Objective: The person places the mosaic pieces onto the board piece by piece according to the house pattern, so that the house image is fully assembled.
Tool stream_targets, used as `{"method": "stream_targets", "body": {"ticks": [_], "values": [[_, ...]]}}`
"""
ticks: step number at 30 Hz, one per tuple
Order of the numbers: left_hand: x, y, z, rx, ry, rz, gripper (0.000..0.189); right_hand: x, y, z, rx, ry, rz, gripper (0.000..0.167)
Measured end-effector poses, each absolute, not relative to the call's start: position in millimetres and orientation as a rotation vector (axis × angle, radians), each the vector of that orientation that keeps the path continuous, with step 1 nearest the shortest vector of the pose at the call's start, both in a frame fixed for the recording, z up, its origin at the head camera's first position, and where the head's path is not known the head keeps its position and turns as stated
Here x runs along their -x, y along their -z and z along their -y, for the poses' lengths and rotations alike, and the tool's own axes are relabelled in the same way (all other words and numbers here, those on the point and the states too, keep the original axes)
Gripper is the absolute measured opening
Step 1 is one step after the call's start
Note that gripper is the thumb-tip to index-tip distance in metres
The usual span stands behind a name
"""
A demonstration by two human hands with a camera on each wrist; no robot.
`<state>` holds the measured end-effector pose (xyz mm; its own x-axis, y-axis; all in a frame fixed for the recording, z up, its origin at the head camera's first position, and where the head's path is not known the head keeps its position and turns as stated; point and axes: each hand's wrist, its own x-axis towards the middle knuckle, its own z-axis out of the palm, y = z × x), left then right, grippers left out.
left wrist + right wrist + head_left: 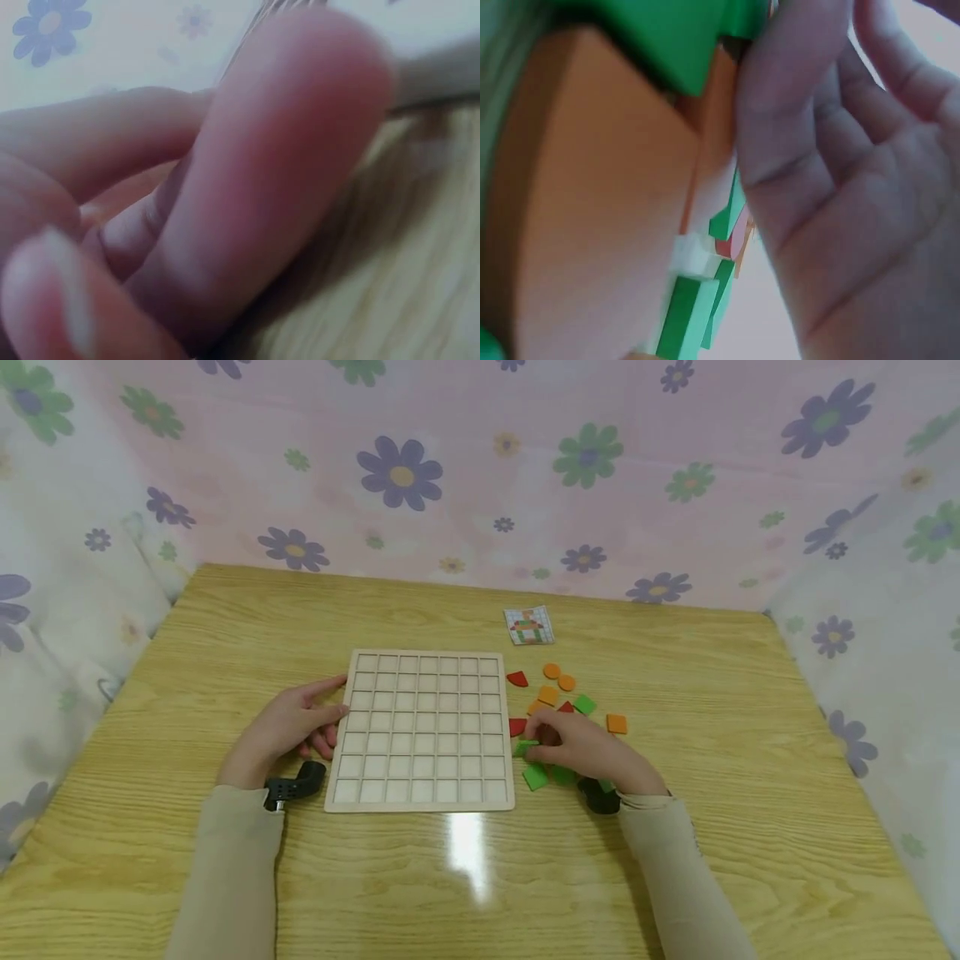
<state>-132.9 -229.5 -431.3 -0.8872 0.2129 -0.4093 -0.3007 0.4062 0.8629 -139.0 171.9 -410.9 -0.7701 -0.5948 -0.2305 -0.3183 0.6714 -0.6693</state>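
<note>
A square wooden grid board [421, 812] lies on the table between the hands, its cells bare. My left hand [288, 722] is at the board's left edge, index fingertip and thumb tip right at the rim, other fingers loosely bent. In the left wrist view its fingers [277, 150] fill most of the picture. Beside the board's right edge, my right hand [581, 743] pinches a green square tile [526, 748] between thumb and fingers. Around it lie a red quarter-circle tile [517, 727], another green tile [535, 777] and an orange square tile [548, 696].
A small picture card [528, 626] with a coloured grid figure lies behind the board. Two orange round tiles [558, 677], a red tile [517, 679] and an orange square [617, 723] are scattered at right. Flowered cloth [480, 485] stands behind the wooden table [375, 885].
</note>
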Motion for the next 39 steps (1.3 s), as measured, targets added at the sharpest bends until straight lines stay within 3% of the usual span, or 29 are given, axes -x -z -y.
{"method": "stream_targets", "body": {"ticks": [4, 15, 30, 39], "values": [[134.0, 429.7, 227.4, 0.101, -1.476, -2.225, 0.061, 140.9, 407.0, -169.8, 0.658, 0.918, -2.483, 0.011], [132.8, 421.1, 229.1, 0.079, -1.461, -2.213, 0.063, 149.2, 398.1, -142.8, 0.702, 1.039, -2.477, 0.03], [127.6, 434.5, 230.6, 0.166, -1.489, -2.185, 0.064, 157.9, 403.8, -101.0, 0.717, 1.138, -2.238, 0.028], [135.6, 429.2, 222.0, 0.133, -1.465, -2.229, 0.066, 158.7, 395.6, -78.3, 0.723, 1.069, -2.234, 0.016]]}}
